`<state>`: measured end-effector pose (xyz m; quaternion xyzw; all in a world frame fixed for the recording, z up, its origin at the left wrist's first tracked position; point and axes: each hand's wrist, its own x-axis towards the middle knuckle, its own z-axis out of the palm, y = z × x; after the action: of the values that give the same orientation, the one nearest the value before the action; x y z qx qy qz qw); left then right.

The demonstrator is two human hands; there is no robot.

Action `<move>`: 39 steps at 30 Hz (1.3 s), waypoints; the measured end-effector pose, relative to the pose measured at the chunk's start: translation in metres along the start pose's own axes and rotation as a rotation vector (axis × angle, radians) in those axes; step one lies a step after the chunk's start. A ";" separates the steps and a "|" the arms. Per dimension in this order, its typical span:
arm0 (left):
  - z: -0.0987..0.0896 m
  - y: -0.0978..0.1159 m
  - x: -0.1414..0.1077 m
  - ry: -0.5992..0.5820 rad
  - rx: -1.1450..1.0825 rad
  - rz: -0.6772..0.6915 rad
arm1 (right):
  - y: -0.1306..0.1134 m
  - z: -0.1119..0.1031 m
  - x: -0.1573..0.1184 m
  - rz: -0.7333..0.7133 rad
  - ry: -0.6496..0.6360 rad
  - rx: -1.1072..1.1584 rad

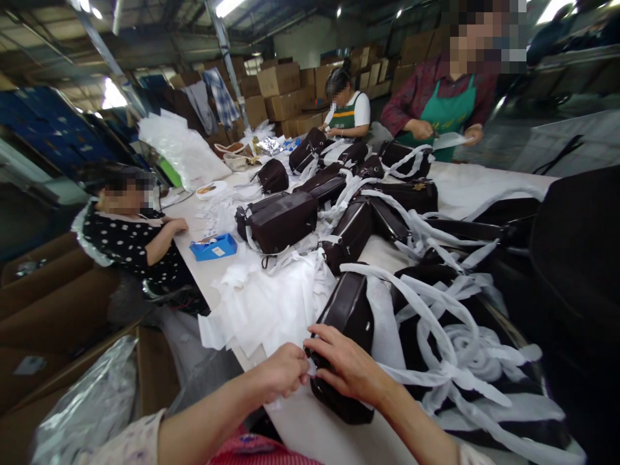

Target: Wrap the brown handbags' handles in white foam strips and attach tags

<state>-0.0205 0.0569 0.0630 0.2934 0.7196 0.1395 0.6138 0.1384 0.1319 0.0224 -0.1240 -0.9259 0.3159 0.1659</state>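
A dark brown bag [345, 303] with a shiny panel lies on the white table [295, 420] right in front of me. My right hand [346, 365] rests on its near end, fingers spread over the dark surface. Just left of the bag, my left hand [285, 371] is closed in a pinch, with a small bit of whitish material [311, 368] at its fingertips, between the two hands. White tissue sheets [276, 300] are heaped beyond my left hand. To the right, white-wrapped straps [445, 361] lie tangled over more dark bags.
Several dark bags [281, 219] with wrapped straps cover the table's middle. A blue box [213, 247] stands near the left edge. One person [140, 245] sits at the left; two others [347, 113] are across the table. Cartons [48, 316] stand at the lower left.
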 end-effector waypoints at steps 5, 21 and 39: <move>0.000 0.013 -0.002 -0.101 -0.200 -0.143 | -0.017 0.010 -0.025 0.009 0.242 -0.188; -0.008 0.006 0.008 -0.223 -0.285 -0.171 | -0.004 0.049 -0.030 -0.098 0.415 -0.213; 0.021 -0.023 -0.006 0.253 0.111 0.460 | -0.017 -0.004 0.020 0.202 -0.023 0.010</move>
<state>-0.0050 0.0318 0.0509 0.4625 0.7117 0.2712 0.4539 0.1200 0.1277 0.0409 -0.2121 -0.9089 0.3371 0.1233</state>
